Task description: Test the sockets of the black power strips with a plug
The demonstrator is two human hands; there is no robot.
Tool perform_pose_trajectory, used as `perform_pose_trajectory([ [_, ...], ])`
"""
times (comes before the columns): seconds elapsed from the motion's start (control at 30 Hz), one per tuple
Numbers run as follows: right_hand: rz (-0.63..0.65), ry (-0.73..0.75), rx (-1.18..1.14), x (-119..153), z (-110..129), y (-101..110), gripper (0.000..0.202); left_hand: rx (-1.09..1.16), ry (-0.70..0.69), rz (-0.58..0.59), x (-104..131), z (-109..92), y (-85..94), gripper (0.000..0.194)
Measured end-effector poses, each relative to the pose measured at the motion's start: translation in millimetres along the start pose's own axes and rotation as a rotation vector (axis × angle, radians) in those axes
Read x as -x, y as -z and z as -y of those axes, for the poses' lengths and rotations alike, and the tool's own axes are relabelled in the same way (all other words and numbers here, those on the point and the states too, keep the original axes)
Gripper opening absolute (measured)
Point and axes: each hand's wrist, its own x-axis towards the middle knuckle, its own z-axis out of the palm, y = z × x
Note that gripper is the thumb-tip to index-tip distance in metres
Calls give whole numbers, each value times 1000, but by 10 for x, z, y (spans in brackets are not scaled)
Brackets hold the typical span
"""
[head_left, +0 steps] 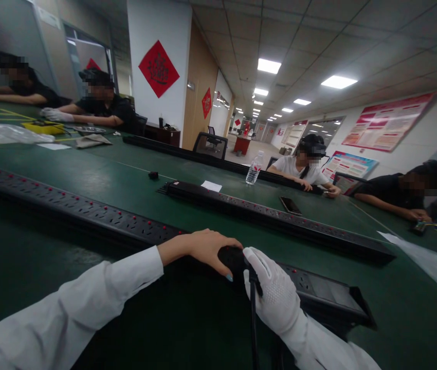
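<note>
Two hands close together over the near black power strip [129, 223], toward its right end on the green desk [118, 318]. Left hand [208, 249] bare, palm down, forearm reaching in from lower left; fingers partly open, curved around a dark rounded part [232, 259], thumb on the near side. Right hand [274, 293] gloved, forearm angled up from lower right; fingers closed around a black cord [254, 318], exact contact partly hidden. Strip lying slantwise, long axis from upper left to lower right, sockets facing up; cord hanging down toward the wearer.
</note>
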Motion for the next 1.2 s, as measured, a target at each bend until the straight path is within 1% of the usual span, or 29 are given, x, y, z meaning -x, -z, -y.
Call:
perform_pose_trajectory([
  [0.17, -31, 9, 1, -2, 8, 3, 44, -7, -10, -7, -2, 0, -9, 73],
  [0.47, 6, 0, 10, -14, 11, 18, 45, -30, 1, 37, 6, -38, 8, 72],
  [0.93, 23, -2, -4, -23, 11, 31, 46, -58, 1, 33, -1, -40, 8, 73],
  [1.07, 18, 4, -3, -25, 6, 26, 46, -108, -18, -8, 20, -58, -2, 72],
  [1.2, 25, -6, -6, -18, 15, 8, 44, -252, 8, -93, 27, -62, -53, 74],
])
